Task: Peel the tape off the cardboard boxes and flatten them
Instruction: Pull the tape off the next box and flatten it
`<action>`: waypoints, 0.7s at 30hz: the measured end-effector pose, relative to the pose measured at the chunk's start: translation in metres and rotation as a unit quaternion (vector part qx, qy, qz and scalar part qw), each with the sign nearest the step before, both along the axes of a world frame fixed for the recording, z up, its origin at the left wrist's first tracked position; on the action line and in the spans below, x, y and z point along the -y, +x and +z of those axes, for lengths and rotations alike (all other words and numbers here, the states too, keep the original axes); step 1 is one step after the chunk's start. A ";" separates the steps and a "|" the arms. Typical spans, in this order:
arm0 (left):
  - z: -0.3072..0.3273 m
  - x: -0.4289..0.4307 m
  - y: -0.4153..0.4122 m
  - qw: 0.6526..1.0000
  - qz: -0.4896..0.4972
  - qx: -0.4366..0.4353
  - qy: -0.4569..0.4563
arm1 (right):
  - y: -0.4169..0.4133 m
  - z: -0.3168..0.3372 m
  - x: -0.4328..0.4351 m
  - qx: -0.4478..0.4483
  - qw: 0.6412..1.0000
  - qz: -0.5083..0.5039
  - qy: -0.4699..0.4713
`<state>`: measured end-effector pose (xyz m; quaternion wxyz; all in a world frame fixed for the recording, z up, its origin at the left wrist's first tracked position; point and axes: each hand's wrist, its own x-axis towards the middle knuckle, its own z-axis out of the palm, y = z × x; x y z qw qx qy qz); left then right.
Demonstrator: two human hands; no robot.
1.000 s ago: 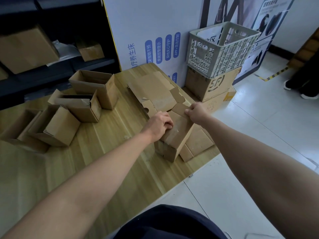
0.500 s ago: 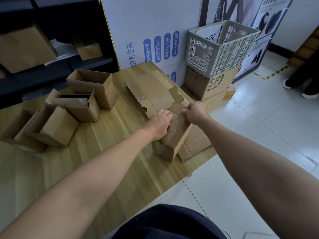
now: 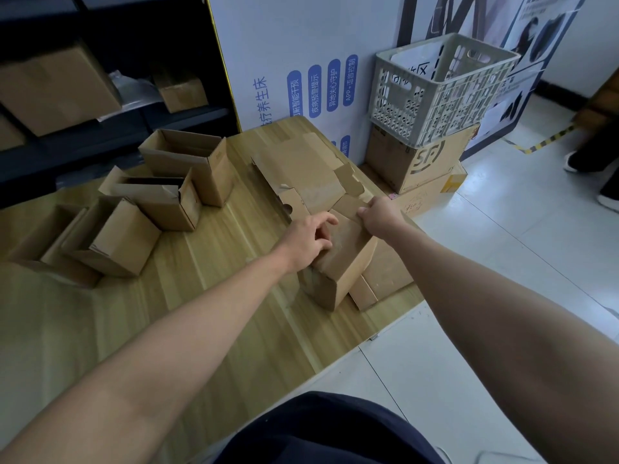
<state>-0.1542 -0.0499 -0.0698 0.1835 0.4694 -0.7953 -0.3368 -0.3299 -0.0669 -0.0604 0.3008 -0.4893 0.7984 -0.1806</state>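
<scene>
A small closed cardboard box (image 3: pixel 341 272) stands near the right edge of the wooden table (image 3: pixel 207 316), on top of flattened cardboard (image 3: pixel 385 272). My left hand (image 3: pixel 310 237) rests on the box's top with fingers spread loosely. My right hand (image 3: pixel 380 214) pinches something at the box's far top edge, a tape end or a flap; I cannot tell which. More flattened cardboard (image 3: pixel 301 175) lies just behind the box.
Several open cardboard boxes (image 3: pixel 187 162) stand on the table's left half. A grey plastic crate (image 3: pixel 442 85) sits on stacked cartons (image 3: pixel 415 162) on the floor to the right. Dark shelves with boxes (image 3: pixel 57 85) stand behind. A person's shoes (image 3: pixel 603 182) are at far right.
My left hand has loosened from a curled grip to spread fingers on the box top. My right hand stays pinching at the far edge. The box has barely shifted.
</scene>
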 end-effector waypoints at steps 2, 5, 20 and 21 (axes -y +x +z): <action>0.004 -0.003 -0.002 1.000 0.006 -0.001 0.008 | 0.001 0.001 -0.002 -0.009 1.000 0.001 0.002; 0.011 -0.013 0.000 0.994 -0.016 -0.040 0.104 | -0.002 -0.002 -0.004 -0.011 1.000 -0.010 0.003; -0.004 -0.001 -0.004 0.995 -0.064 0.064 -0.038 | 0.005 0.002 -0.012 -0.028 1.000 -0.007 0.006; -0.003 0.000 -0.004 0.995 -0.068 0.058 -0.044 | 0.005 0.003 -0.013 -0.032 0.999 -0.006 0.006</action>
